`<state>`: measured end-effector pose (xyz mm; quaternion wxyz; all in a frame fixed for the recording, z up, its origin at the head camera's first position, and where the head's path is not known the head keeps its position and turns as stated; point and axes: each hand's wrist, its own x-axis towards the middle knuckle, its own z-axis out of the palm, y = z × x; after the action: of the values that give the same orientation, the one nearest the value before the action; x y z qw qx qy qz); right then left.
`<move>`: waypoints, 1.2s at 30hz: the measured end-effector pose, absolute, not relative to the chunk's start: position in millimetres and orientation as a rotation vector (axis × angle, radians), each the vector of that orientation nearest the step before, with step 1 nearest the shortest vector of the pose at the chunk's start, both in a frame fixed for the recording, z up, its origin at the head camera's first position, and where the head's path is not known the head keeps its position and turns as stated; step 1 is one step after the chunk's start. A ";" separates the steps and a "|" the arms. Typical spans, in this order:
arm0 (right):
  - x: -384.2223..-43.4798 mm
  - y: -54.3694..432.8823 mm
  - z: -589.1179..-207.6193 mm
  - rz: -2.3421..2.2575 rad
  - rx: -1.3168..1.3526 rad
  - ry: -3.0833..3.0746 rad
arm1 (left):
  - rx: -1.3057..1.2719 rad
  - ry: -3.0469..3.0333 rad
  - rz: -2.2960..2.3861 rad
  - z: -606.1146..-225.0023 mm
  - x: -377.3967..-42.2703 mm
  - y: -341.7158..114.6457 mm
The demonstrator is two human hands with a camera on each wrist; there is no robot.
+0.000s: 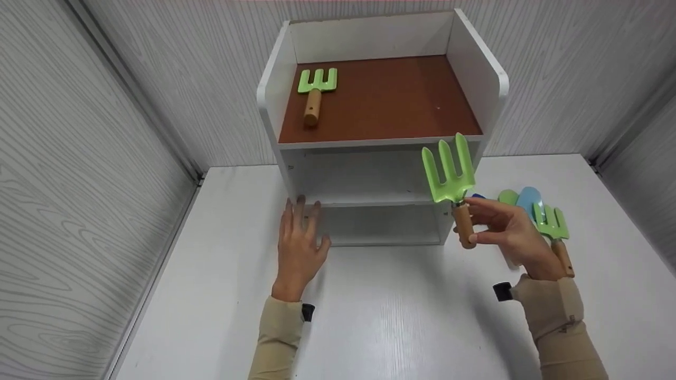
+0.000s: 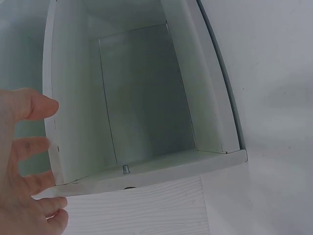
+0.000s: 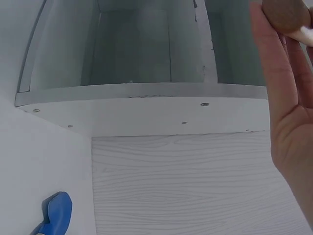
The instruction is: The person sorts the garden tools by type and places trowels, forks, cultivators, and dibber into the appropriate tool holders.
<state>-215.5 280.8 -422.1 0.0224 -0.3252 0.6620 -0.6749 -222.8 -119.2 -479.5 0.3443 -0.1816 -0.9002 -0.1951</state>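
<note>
While the right hand point(image 1: 512, 232) is pinching a green fork point(image 1: 456, 190) before the shelf unit point(image 1: 369, 142), head view is showing a second fork point(image 1: 313, 105) lying on the brown top point(image 1: 391, 100), third fork point(image 1: 552, 230) on the table point(image 1: 380, 316). Looks partway: one up, one in hand, rest pending. Left wrist: left hand point(image 2: 17, 196) is sitting fingers-wide at unit's edge, contact unclear. Right wrist: fingers are gripping the handle point(image 3: 286, 17), blue piece point(image 3: 58, 214) lying aside.

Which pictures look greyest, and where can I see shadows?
Both wrist views look greyest: in the left wrist view, the shelf unit is dim inside; in the right wrist view, it looks dim inside too, though the blue object shows strong colour; in the brighter head view, the held green fork looks clear, and a soft shadow lies on the white table beside the right sleeve.
</note>
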 end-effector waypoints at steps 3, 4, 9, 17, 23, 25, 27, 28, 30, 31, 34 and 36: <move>-211.9 275.8 -415.1 -2.064 -0.887 2.148 | -0.472 -2.334 -0.489 -480.6 -224.2 -118.4; -210.6 273.8 -412.7 -2.051 -0.849 2.177 | -0.471 -2.333 -0.485 -480.9 -224.4 -118.4; -206.1 263.5 -401.6 -1.995 -0.719 2.258 | -0.468 -2.340 -0.487 -480.6 -224.1 -118.8; -203.9 252.1 -385.3 -1.962 -0.632 2.287 | -0.480 -2.336 -0.490 -479.3 -224.5 -118.5; -203.0 242.1 -373.7 -1.929 -0.626 2.303 | -0.477 -2.332 -0.492 -480.1 -223.3 -118.4; -203.2 238.7 -369.2 -1.927 -0.619 2.310 | -0.477 -2.330 -0.492 -479.7 -223.3 -118.5; -203.8 235.6 -364.9 -1.942 -0.620 2.300 | -0.475 -2.331 -0.490 -479.0 -223.5 -118.4; -204.2 234.1 -362.6 -1.949 -0.627 2.296 | -0.474 -2.332 -0.487 -478.7 -223.7 -118.4; -205.0 231.3 -358.2 -1.959 -0.653 2.293 | -0.474 -2.341 -0.484 -478.3 -223.9 -118.2; -205.4 230.0 -355.9 -1.957 -0.669 2.297 | -0.473 -2.348 -0.481 -478.3 -223.9 -118.2; -206.6 225.7 -347.8 -1.943 -0.682 2.298 | -0.464 -2.368 -0.472 -478.5 -223.6 -118.0; -207.7 222.4 -341.3 -1.921 -0.661 2.311 | -0.456 -2.373 -0.467 -478.9 -223.3 -118.0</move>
<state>-207.7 222.4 -341.3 0.0322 -0.2147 0.7506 -0.6241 -223.3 -118.0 -478.9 0.3336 -0.1748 -0.9090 -0.1788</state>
